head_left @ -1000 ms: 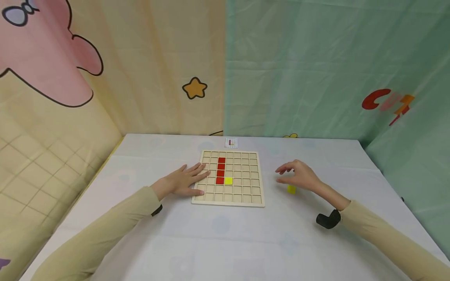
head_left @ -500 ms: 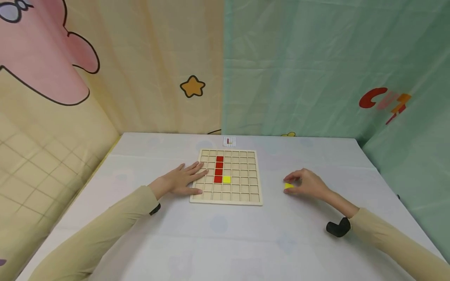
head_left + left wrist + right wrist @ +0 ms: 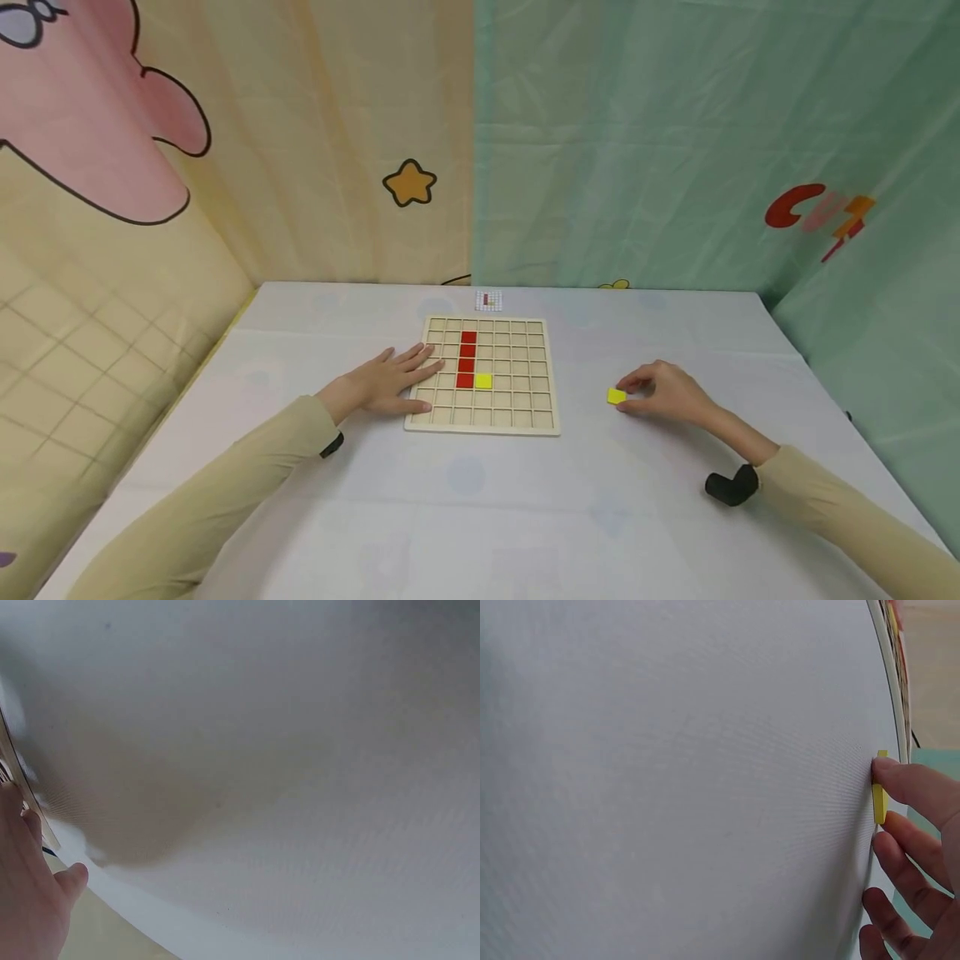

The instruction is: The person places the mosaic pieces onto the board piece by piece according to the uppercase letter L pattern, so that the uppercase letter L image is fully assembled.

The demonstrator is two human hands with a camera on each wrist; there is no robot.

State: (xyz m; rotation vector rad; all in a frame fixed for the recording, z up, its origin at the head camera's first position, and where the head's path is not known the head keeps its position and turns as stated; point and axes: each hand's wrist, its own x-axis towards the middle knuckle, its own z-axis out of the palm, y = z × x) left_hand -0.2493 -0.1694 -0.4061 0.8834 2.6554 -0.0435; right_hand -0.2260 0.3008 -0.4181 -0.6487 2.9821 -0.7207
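Note:
A wooden grid board [image 3: 522, 432] lies on the white table, with a column of several red square tiles [image 3: 466, 365] in it. One yellow tile [image 3: 483, 381] sits right of the lowest red one. My left hand [image 3: 386, 386] rests with spread, straight fingers on the board's left edge; the left wrist view catches only part of this hand [image 3: 34, 892]. Right of the board, my right hand [image 3: 667, 394] pinches a loose yellow square tile [image 3: 617, 396] between thumb and index finger. In the right wrist view that tile [image 3: 879, 799] appears edge-on at the table surface, under the thumb.
Behind the board lies a small printed card [image 3: 489, 301] with a grid and a coloured pattern. Printed curtains [image 3: 637, 167] hang along the table's back and sides. A black wrist device [image 3: 731, 486] sits at my right cuff.
My right hand has come down beside the loose yellow tile and its thumb and index finger have taken hold of it. The left hand stays on the board. The head view has shifted slightly.

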